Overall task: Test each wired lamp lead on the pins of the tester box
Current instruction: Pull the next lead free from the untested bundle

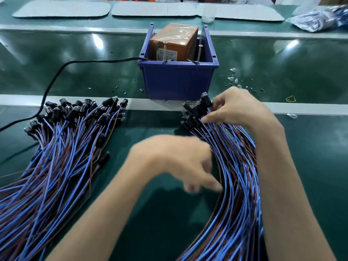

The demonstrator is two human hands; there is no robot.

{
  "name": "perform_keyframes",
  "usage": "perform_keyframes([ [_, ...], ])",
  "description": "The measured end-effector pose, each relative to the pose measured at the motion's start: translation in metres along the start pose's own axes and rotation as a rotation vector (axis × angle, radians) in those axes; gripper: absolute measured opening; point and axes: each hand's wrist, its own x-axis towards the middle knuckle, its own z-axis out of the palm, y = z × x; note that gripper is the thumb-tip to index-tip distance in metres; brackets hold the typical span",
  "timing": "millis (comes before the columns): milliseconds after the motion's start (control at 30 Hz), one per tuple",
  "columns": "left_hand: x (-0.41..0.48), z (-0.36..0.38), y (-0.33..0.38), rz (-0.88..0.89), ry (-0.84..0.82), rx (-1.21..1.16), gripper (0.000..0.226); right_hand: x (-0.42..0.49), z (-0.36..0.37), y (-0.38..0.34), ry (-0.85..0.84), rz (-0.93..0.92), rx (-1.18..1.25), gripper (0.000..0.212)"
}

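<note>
Lamp leads (235, 185): blue and brown wires, black sockets, clear bulbs. Right grip (239, 110) pinches socket ends; left grip (175, 161) blurred, hold unclear.

The left hand (175, 161) and right hand (239, 110) were bare; the left forearm (105, 213) and right forearm (282, 185) were likewise uncovered down to the picture's lower edge.
</note>
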Motion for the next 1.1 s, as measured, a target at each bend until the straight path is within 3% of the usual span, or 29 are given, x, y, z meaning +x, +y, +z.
perform_keyframes([
  [133,-0.010,-0.016,-0.065,-0.446,0.492,0.087,0.024,-0.002,-0.003,-0.002,0.018,0.033,-0.024,0.029],
  [200,-0.012,-0.021,-0.091,-0.664,0.695,0.051,0.031,-0.002,-0.004,-0.003,0.029,0.040,-0.020,0.031],
  [267,-0.021,-0.026,-0.112,-0.821,0.793,0.034,0.040,-0.003,-0.005,-0.004,0.050,0.040,-0.008,0.031],
  [333,-0.024,-0.022,-0.122,-0.889,0.788,-0.001,0.043,-0.004,-0.006,-0.006,0.070,0.033,0.018,0.031],
  [500,-0.022,-0.019,-0.131,-0.956,0.798,-0.018,0.048,-0.006,-0.008,-0.008,0.124,-0.006,0.090,0.034],
  [667,-0.015,-0.015,-0.137,-0.964,0.863,-0.004,0.036,-0.004,-0.005,-0.009,0.144,-0.052,0.138,0.036],
  [900,-0.015,-0.014,-0.133,-0.895,0.954,-0.032,0.017,-0.004,-0.003,-0.015,0.180,-0.119,0.233,0.031],
  [1100,-0.009,-0.013,-0.124,-0.802,0.982,-0.041,0.021,-0.004,0.001,-0.022,0.156,-0.167,0.297,0.030],
])
